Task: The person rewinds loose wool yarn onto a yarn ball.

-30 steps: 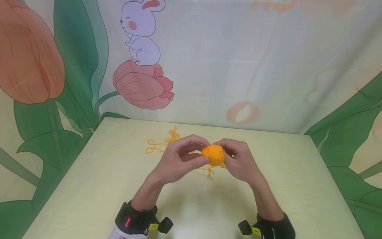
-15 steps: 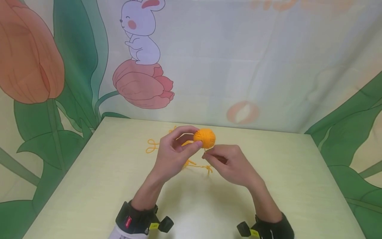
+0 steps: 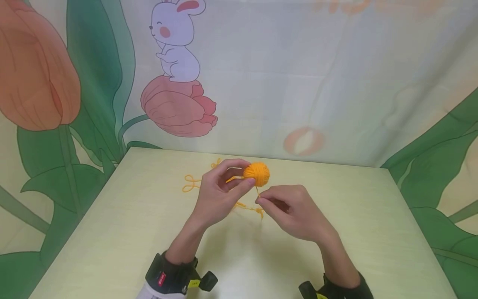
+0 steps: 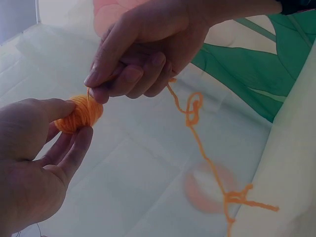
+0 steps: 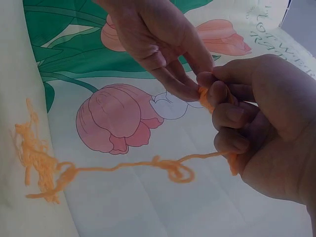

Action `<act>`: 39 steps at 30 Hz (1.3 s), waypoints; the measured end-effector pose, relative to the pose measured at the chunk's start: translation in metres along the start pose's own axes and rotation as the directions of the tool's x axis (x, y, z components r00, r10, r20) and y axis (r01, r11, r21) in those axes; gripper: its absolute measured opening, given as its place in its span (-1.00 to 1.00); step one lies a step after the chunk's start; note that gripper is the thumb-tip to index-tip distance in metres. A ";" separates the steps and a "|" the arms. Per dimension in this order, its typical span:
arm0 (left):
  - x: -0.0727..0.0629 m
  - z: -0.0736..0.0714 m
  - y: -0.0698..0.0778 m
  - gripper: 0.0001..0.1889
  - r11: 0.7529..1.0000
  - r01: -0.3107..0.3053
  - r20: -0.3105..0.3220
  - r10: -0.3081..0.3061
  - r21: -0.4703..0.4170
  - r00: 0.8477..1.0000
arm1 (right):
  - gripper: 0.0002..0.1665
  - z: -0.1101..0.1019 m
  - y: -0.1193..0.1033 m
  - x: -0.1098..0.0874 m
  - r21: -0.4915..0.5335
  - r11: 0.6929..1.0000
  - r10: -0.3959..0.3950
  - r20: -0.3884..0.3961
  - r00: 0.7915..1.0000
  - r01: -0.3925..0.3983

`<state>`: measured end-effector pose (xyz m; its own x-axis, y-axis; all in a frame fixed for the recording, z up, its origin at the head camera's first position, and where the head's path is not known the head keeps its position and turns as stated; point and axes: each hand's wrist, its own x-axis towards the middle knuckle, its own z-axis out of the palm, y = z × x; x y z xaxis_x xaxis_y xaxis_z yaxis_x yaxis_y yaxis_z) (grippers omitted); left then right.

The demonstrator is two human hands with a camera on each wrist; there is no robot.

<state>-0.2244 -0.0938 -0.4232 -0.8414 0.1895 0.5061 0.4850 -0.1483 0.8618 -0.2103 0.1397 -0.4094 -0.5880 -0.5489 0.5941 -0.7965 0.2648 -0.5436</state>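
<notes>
While the left hand (image 3: 220, 193) holds up a small ball of orange yarn (image 3: 257, 174), the right hand (image 3: 293, 209) sits just below and beside it, drawing a short strand (image 3: 258, 192) taut between the two. The left fingers pinch the ball at its left side, the thumb on the near face and the fingertips on the far one, so that most of the windings show. The right thumb and forefinger are pressed together on the strand; the remaining fingers curl in toward the palm, as both wrist views show. The ball is in the air, above the far half of the pale desk (image 3: 123, 236).

From the lower side of the right hand more yarn runs out, passing a small tangled loop (image 4: 192, 116) and then a knotted bit with a free end. In the right wrist view it leads to a loose heap of yarn (image 5: 37, 158) on the desk. In the head view the left hand hides part of that heap, and loops show past its far left side. Each wrist wears a black band, the left one (image 3: 166, 274) above a light sleeve. Behind the desk hangs a printed cloth (image 3: 261, 83) with a white rabbit (image 3: 181, 58) on a pink tulip (image 3: 179, 106).
</notes>
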 end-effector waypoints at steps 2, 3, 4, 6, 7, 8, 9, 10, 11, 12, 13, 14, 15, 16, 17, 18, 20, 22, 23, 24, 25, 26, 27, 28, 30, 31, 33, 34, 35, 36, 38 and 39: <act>0.000 0.000 0.000 -0.61 1.000 -0.009 0.005 0.009 0.017 1.000 | -0.78 -0.001 -0.003 0.000 -0.002 1.000 -0.009 -0.004 1.000 0.009; 0.000 0.000 0.001 -0.60 1.000 -0.013 0.008 0.013 0.027 1.000 | -0.77 -0.002 -0.004 0.000 -0.001 1.000 -0.017 -0.007 1.000 0.017; 0.000 0.001 0.001 -0.60 0.999 -0.016 0.012 0.015 0.036 1.000 | -0.77 -0.003 -0.005 0.000 0.002 1.000 -0.026 -0.010 1.000 0.026; 0.000 0.001 0.001 -0.60 0.998 -0.020 0.021 0.019 0.057 1.000 | -0.76 -0.005 -0.007 -0.001 0.010 0.999 -0.034 -0.021 0.999 0.035; -0.001 0.001 0.001 -0.60 0.998 -0.022 0.027 0.020 0.065 0.999 | -0.76 -0.006 -0.009 -0.001 0.018 0.999 -0.037 -0.026 0.999 0.037; -0.001 0.001 0.000 -0.60 0.997 -0.024 0.035 0.021 0.073 0.999 | -0.75 -0.007 -0.010 -0.001 0.024 0.999 -0.040 -0.035 0.999 0.041; -0.001 0.001 0.000 -0.60 0.996 -0.026 0.043 0.022 0.080 0.999 | -0.74 -0.008 -0.011 -0.001 0.030 0.999 -0.040 -0.044 0.998 0.042; 0.000 0.001 0.000 -0.60 0.996 -0.028 0.051 0.024 0.085 0.998 | -0.74 -0.010 -0.012 -0.002 0.037 0.998 -0.040 -0.054 0.998 0.042; 0.000 0.001 -0.001 -0.60 0.996 -0.028 0.058 0.023 0.089 0.998 | -0.73 -0.011 -0.013 -0.002 0.042 0.998 -0.039 -0.064 0.997 0.042; 0.000 0.001 -0.001 -0.60 0.995 -0.029 0.065 0.023 0.092 0.998 | -0.72 -0.012 -0.014 -0.002 0.047 0.998 -0.037 -0.073 0.997 0.040; 0.000 0.001 -0.001 -0.60 0.995 -0.028 0.070 0.021 0.097 0.997 | -0.72 -0.014 -0.015 -0.002 0.052 0.998 -0.036 -0.084 0.996 0.040; 0.000 0.001 -0.001 -0.60 0.994 -0.025 0.074 0.018 0.103 0.997 | -0.71 -0.015 -0.015 -0.003 0.055 0.998 -0.034 -0.093 0.995 0.040; -0.001 0.001 -0.001 -0.60 0.994 -0.022 0.077 0.013 0.108 0.997 | -0.70 -0.016 -0.016 -0.003 0.062 0.997 -0.032 -0.101 0.994 0.039; -0.001 0.002 -0.001 -0.60 0.993 -0.017 0.080 0.008 0.114 0.997 | -0.69 -0.017 -0.017 -0.003 0.069 0.997 -0.032 -0.108 0.994 0.040; -0.001 0.002 -0.001 -0.60 0.993 -0.012 0.083 0.002 0.120 0.997 | -0.68 -0.018 -0.017 -0.003 0.076 0.996 -0.030 -0.115 0.993 0.039; -0.001 0.002 -0.001 -0.60 0.992 -0.007 0.086 -0.003 0.125 0.996 | -0.68 -0.019 -0.018 -0.003 0.081 0.996 -0.029 -0.121 0.992 0.039; -0.001 0.003 0.000 -0.60 0.990 0.000 0.092 -0.012 0.138 0.996 | -0.67 -0.020 -0.018 -0.004 0.089 0.995 -0.030 -0.135 0.990 0.042; -0.002 0.003 0.000 -0.60 0.989 0.004 0.098 -0.018 0.148 0.995 | -0.65 -0.021 -0.019 -0.004 0.097 0.994 -0.034 -0.153 0.988 0.049; -0.002 0.003 0.000 -0.60 0.989 0.004 0.101 -0.019 0.150 0.995 | -0.65 -0.022 -0.019 -0.004 0.100 0.994 -0.037 -0.165 0.986 0.054; -0.002 0.004 0.001 -0.61 0.988 0.005 0.105 -0.021 0.153 0.994 | -0.64 -0.022 -0.019 -0.004 0.104 0.993 -0.041 -0.177 0.983 0.060; -0.002 0.004 0.001 -0.61 0.988 0.004 0.109 -0.022 0.156 0.994 | -0.63 -0.022 -0.019 -0.004 0.111 0.992 -0.045 -0.190 0.981 0.067; -0.002 0.004 0.001 -0.61 0.988 0.005 0.115 -0.023 0.157 0.993 | -0.63 -0.023 -0.019 -0.004 0.118 0.990 -0.049 -0.203 0.978 0.074; -0.002 0.004 0.001 -0.61 0.988 0.007 0.122 -0.026 0.155 0.992 | -0.62 -0.023 -0.018 -0.004 0.126 0.989 -0.051 -0.216 0.975 0.080; -0.002 0.004 0.001 -0.61 0.988 0.008 0.132 -0.029 0.153 0.991 | -0.62 -0.023 -0.018 -0.004 0.133 0.987 -0.053 -0.228 0.972 0.085; -0.002 0.004 0.001 -0.61 0.989 0.013 0.158 -0.036 0.144 0.987 | -0.63 -0.023 -0.017 -0.003 0.149 0.984 -0.056 -0.250 0.967 0.095; -0.002 0.004 0.000 -0.62 0.990 0.014 0.173 -0.038 0.140 0.984 | -0.65 -0.023 -0.016 -0.003 0.152 0.984 -0.054 -0.260 0.964 0.096; -0.003 0.004 0.000 -0.63 0.992 0.017 0.205 -0.043 0.129 0.978 | -0.67 -0.024 -0.015 -0.003 0.152 0.984 -0.049 -0.271 0.961 0.093; -0.003 0.004 0.000 -0.64 0.992 0.016 0.219 -0.043 0.125 0.975 | -0.68 -0.024 -0.014 -0.003 0.148 0.985 -0.046 -0.273 0.961 0.089; -0.003 0.004 0.000 -0.64 0.993 0.014 0.232 -0.042 0.120 0.972 | -0.69 -0.024 -0.013 -0.003 0.142 0.986 -0.040 -0.275 0.961 0.082; -0.003 0.005 0.000 -0.65 0.993 0.012 0.242 -0.040 0.116 0.969 | -0.70 -0.024 -0.013 -0.003 0.133 0.988 -0.033 -0.276 0.961 0.072; -0.003 0.005 0.001 -0.66 0.994 0.011 0.259 -0.038 0.107 0.965 | -0.70 -0.025 -0.010 -0.004 0.117 0.992 -0.015 -0.274 0.962 0.049; -0.003 0.006 0.002 -0.66 0.995 0.006 0.270 -0.033 0.099 0.962 | -0.69 -0.025 -0.009 -0.004 0.114 0.993 -0.005 -0.273 0.962 0.037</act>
<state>-0.2200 -0.0891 -0.4228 -0.7613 0.4494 0.4674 0.5009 -0.0502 0.8641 -0.2044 0.1591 -0.3916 -0.6005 -0.3128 0.7359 -0.7965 0.1525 -0.5851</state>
